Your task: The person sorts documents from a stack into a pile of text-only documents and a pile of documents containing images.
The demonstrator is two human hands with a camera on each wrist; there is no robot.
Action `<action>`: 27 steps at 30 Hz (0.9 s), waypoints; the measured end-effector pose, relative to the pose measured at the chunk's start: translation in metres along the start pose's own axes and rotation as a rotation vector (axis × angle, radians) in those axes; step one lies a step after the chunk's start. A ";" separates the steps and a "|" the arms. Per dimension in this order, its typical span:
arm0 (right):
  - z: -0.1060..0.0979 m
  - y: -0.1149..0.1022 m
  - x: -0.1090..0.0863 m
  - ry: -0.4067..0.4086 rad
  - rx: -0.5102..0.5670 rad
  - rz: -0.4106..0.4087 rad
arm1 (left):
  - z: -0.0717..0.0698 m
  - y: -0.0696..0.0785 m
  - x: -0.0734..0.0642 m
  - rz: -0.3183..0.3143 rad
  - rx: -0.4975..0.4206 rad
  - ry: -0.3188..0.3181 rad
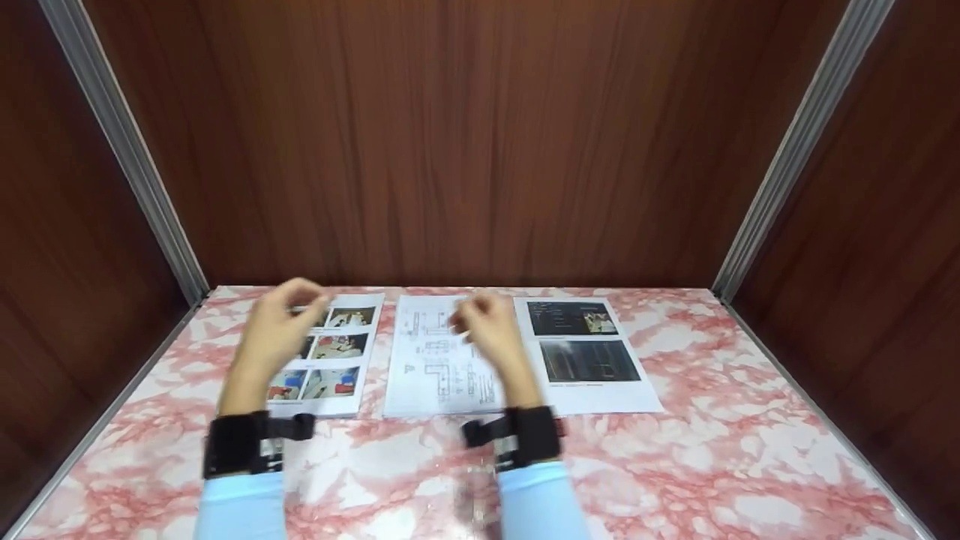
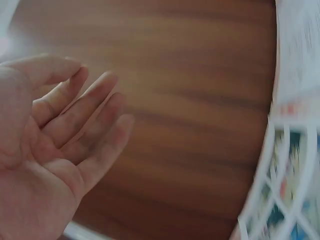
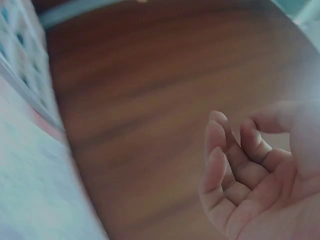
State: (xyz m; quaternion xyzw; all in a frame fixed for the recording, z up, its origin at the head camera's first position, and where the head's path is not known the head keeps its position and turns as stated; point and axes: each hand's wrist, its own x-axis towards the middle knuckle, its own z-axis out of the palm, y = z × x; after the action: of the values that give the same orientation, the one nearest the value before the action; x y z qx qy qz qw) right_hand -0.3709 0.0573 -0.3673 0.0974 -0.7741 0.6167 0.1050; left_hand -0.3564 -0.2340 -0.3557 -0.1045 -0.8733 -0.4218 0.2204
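Note:
Both hands are raised above the table and hold nothing. In the head view my left hand overlaps a printed sheet with several colour photos. Its thumb and index finger bend toward each other, and in the left wrist view the other fingers of the left hand extend loosely. My right hand, slightly blurred, overlaps a sheet of line drawings. The right wrist view shows thumb and index tips of the right hand close together, the remaining fingers loosely bent.
To the right lies a sheet with two dark pictures, its edge meeting the drawing sheet. All three papers rest on a red-and-white marbled tabletop. Brown wood-grain panels with grey metal corner strips enclose the back and sides.

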 end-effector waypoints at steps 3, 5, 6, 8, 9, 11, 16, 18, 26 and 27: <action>0.036 0.011 -0.003 -0.070 -0.014 0.041 | -0.013 -0.026 -0.003 -0.079 0.031 0.041; 0.056 0.018 -0.005 -0.109 -0.023 0.059 | -0.019 -0.040 -0.006 -0.122 0.048 0.062; 0.065 0.021 -0.007 -0.125 -0.029 0.060 | -0.022 -0.046 -0.008 -0.146 0.060 0.068; 0.081 0.026 -0.009 -0.150 -0.042 0.062 | -0.026 -0.056 -0.011 -0.202 0.083 0.076; 0.088 0.028 -0.011 -0.167 -0.049 0.063 | -0.028 -0.060 -0.012 -0.228 0.090 0.077; 0.101 0.033 -0.016 -0.202 -0.067 0.078 | -0.030 -0.069 -0.016 -0.290 0.112 0.070; 0.122 0.042 -0.026 -0.254 -0.212 0.080 | -0.027 -0.087 -0.026 -0.445 0.135 0.012; 0.127 0.045 -0.028 -0.259 -0.284 0.078 | -0.024 -0.091 -0.028 -0.491 0.151 -0.018; 0.136 0.048 -0.034 -0.344 -0.367 0.117 | -0.023 -0.106 -0.036 -0.591 0.203 -0.145; 0.137 0.048 -0.034 -0.351 -0.369 0.120 | -0.023 -0.107 -0.036 -0.594 0.201 -0.153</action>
State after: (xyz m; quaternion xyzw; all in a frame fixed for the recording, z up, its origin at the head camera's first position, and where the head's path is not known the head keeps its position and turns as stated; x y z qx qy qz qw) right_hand -0.3576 -0.0648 -0.4511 0.1360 -0.8842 0.4438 -0.0517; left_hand -0.3567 -0.3184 -0.4340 0.1459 -0.9169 -0.3702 0.0306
